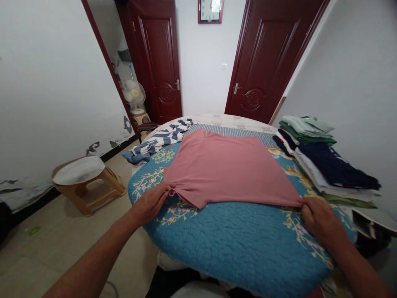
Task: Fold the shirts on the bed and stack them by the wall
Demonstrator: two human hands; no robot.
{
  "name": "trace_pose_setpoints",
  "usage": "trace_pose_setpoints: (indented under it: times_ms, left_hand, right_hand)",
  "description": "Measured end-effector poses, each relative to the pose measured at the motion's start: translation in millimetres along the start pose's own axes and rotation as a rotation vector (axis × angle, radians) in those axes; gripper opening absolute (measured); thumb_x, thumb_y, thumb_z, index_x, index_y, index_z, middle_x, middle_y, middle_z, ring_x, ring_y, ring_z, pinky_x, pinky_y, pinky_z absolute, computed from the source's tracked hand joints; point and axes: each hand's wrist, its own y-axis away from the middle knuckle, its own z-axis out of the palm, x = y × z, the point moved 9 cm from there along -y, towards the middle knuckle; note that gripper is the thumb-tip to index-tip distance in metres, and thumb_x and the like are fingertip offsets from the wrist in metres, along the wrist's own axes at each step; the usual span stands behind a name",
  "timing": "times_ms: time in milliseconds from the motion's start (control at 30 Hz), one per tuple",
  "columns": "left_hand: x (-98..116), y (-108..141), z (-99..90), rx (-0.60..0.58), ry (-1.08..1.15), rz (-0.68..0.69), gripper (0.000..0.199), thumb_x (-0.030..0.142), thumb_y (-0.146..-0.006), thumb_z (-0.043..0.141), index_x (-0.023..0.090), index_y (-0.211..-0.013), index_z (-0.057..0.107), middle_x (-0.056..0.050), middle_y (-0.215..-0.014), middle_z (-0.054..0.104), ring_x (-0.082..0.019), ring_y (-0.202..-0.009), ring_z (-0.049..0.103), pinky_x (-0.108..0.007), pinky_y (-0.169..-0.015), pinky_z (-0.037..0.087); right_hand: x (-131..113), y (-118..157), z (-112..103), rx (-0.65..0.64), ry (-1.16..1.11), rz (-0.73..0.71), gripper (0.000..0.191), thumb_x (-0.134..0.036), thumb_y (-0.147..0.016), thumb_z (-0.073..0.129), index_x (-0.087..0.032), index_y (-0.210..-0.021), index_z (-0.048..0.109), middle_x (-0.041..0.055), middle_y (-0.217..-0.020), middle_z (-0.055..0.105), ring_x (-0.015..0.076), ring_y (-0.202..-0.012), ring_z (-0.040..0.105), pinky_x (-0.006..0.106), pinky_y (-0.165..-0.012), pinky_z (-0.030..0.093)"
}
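Observation:
A pink shirt (229, 169) lies spread out over a blue quilted cover with flower patterns (235, 236) on a round table. My left hand (153, 203) is closed on the shirt at its left side, and the cloth bunches into folds at the fingers. At the near right corner of the shirt, my right hand (319, 217) pinches the edge. Between my hands the near edge runs fairly straight on the right and dips into a loose flap on the left.
Folded clothes (335, 165) are stacked at the table's right, with green folded cloth (307, 126) behind. A blue-and-white patterned cloth (164, 138) lies crumpled at the far left. On the floor to the left stands a plastic stool (88, 178); a fan (133, 93) is in the doorway.

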Motion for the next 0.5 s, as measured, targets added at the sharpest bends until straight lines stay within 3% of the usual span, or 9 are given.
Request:
trace_pose_setpoints:
  times_ms: [100,267,400,500]
  left_hand:
    - [2,-9,-2.6,-0.073,0.06,-0.074,0.028,0.036,-0.114,0.034,0.025,-0.115,0.06,-0.002,-0.089,0.075,-0.02,-0.083,0.073,-0.033,-0.084,0.055]
    - [1,-52,-25.5,-0.091,0.081,-0.111,0.03,0.043,-0.112,0.036,0.025,-0.103,0.059,0.0,-0.085,0.072,-0.02,-0.08,0.069,-0.032,-0.079,0.051]
    - [-22,-126,-50.4,-0.034,0.101,-0.129,0.035,0.049,-0.108,0.042,0.023,-0.094,0.061,0.0,-0.078,0.065,-0.019,-0.072,0.061,-0.031,-0.071,0.048]
    - [-57,-194,-50.6,-0.031,0.248,-0.228,0.04,0.057,-0.104,0.048,0.023,-0.088,0.06,0.002,-0.067,0.057,-0.016,-0.062,0.053,-0.027,-0.061,0.042]
  right_hand:
    - [9,-10,-9,0.003,-0.077,0.139,0.028,-0.041,-0.097,0.045,-0.025,-0.102,0.067,0.0159,-0.109,0.075,0.0357,-0.109,0.071,0.049,-0.103,0.053]
    - [25,-61,-5,-0.177,-0.173,0.319,0.029,-0.044,-0.1,0.041,-0.03,-0.092,0.065,0.012,-0.095,0.074,0.0324,-0.092,0.071,0.042,-0.084,0.05]
    - [35,-142,11,-0.324,-0.295,0.326,0.031,-0.04,-0.099,0.044,-0.026,-0.085,0.067,0.0076,-0.082,0.071,0.0257,-0.08,0.065,0.035,-0.076,0.046]
    - [46,-200,29,-0.267,-0.33,0.401,0.034,-0.036,-0.101,0.046,-0.018,-0.098,0.075,0.0099,-0.095,0.077,0.0217,-0.084,0.065,0.031,-0.077,0.045]
